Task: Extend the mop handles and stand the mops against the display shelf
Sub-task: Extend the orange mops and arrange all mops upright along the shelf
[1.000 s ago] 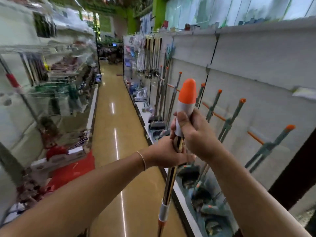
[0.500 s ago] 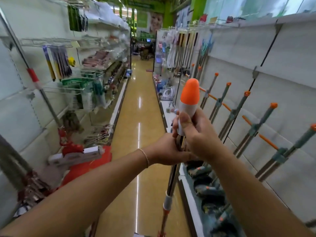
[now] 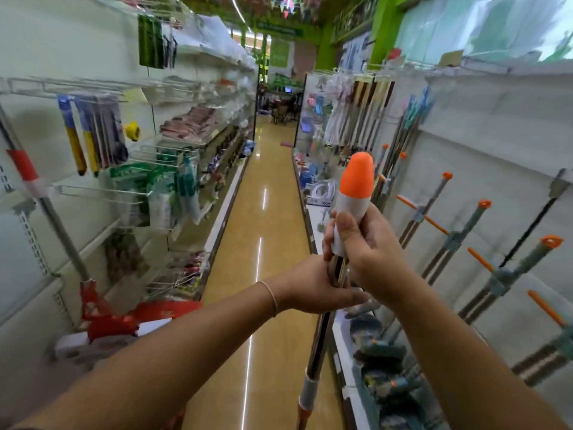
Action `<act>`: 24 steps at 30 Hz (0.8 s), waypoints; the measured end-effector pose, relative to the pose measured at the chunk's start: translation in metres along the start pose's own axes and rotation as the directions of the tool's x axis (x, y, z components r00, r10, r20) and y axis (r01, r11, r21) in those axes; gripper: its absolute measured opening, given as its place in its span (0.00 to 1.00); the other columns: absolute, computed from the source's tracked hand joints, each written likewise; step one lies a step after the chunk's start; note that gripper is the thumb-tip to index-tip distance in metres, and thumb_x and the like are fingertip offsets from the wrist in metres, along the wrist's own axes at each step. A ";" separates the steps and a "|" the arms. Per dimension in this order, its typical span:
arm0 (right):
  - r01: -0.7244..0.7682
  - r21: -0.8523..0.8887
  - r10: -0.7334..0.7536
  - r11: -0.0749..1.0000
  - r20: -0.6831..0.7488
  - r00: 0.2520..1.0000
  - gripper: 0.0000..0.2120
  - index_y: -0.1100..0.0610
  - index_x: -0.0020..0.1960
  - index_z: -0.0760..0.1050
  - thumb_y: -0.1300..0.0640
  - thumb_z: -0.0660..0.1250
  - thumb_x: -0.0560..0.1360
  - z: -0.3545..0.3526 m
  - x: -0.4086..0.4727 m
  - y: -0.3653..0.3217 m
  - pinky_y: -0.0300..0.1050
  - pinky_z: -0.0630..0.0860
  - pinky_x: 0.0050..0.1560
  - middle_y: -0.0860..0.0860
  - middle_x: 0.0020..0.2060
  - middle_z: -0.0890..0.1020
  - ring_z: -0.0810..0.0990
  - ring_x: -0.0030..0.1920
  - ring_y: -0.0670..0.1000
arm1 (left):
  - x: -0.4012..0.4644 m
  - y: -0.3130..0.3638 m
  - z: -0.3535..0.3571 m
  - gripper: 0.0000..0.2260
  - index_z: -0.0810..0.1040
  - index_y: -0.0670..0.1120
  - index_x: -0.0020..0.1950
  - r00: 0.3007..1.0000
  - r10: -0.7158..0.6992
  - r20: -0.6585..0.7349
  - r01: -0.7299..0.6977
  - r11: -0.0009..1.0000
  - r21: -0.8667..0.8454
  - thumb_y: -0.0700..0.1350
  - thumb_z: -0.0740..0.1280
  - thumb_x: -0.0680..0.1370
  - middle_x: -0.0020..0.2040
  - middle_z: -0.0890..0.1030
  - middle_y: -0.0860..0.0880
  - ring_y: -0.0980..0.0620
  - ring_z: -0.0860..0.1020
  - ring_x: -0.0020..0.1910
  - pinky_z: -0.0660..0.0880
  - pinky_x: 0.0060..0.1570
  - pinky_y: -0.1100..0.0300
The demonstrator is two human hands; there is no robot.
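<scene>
While gripped, glossy handle [image 3: 319,339], rounded orange cap [image 3: 356,173].

A household-goods shop aisle is seen: white display shelving [image 3: 483,125] is lined with orange-tipped mops [image 3: 459,240], packaged wares [image 3: 161,193] are hung on wire racks, and a glossy floor [image 3: 263,212] is lit overhead.

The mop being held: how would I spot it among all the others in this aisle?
Find the white display shelf on the right, with mops leaning along it. This mop stands out in the aisle, gripped by the left hand and right hand, with a fatter orange-and-white grip.
</scene>
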State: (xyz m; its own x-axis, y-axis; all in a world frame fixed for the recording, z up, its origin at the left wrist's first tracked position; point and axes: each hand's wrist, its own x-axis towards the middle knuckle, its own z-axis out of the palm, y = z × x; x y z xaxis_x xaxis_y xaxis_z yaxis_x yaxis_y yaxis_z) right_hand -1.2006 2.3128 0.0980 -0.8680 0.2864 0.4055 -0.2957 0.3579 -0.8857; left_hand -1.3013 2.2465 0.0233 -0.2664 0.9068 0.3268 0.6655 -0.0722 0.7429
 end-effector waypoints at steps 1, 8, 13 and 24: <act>-0.007 0.000 0.007 1.000 0.004 1.000 0.14 0.60 0.54 0.69 0.49 0.61 0.77 0.003 0.014 0.006 0.46 0.79 0.40 0.53 0.37 0.77 0.78 0.35 0.51 | 0.006 -0.009 -0.009 0.12 0.77 0.45 0.55 1.000 -0.002 -0.009 0.002 1.000 0.002 0.50 0.70 0.76 0.46 0.82 0.46 0.50 0.82 0.48 0.82 0.48 0.49; 0.039 0.028 -0.040 0.999 0.066 0.997 0.09 0.58 0.54 0.68 0.51 0.60 0.81 0.038 0.097 0.038 0.41 0.77 0.37 0.56 0.37 0.76 0.76 0.35 0.52 | 0.023 -0.066 -0.066 0.12 0.78 0.45 0.50 0.988 -0.104 -0.111 0.101 0.994 -0.028 0.53 0.70 0.76 0.42 0.82 0.43 0.45 0.82 0.45 0.81 0.45 0.47; 0.089 0.011 -0.089 0.996 0.142 0.986 0.06 0.57 0.56 0.68 0.56 0.60 0.82 0.068 0.151 0.057 0.48 0.79 0.40 0.56 0.38 0.77 0.78 0.37 0.53 | 0.023 -0.097 -0.113 0.07 0.78 0.49 0.43 0.956 -0.246 -0.162 0.248 0.969 -0.006 0.51 0.70 0.76 0.38 0.80 0.48 0.51 0.81 0.41 0.82 0.43 0.54; 0.199 0.198 -0.264 0.960 0.394 0.880 0.10 0.51 0.51 0.69 0.45 0.61 0.77 0.115 0.268 0.083 0.64 0.79 0.42 0.55 0.38 0.79 0.80 0.38 0.58 | 0.029 -0.150 -0.199 0.32 0.82 0.44 0.51 0.771 -0.491 -0.406 0.561 0.825 0.067 0.71 0.70 0.65 0.47 0.84 0.45 0.45 0.83 0.50 0.81 0.50 0.45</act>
State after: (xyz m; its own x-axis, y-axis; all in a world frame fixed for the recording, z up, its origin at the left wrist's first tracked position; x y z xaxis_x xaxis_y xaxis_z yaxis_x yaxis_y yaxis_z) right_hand -1.5035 2.3175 0.1070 -0.8435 -0.1926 0.5013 -0.5352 0.2246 -0.8143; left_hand -1.5474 2.2013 0.0378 -0.8151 0.5658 0.1244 0.4466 0.4768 0.7571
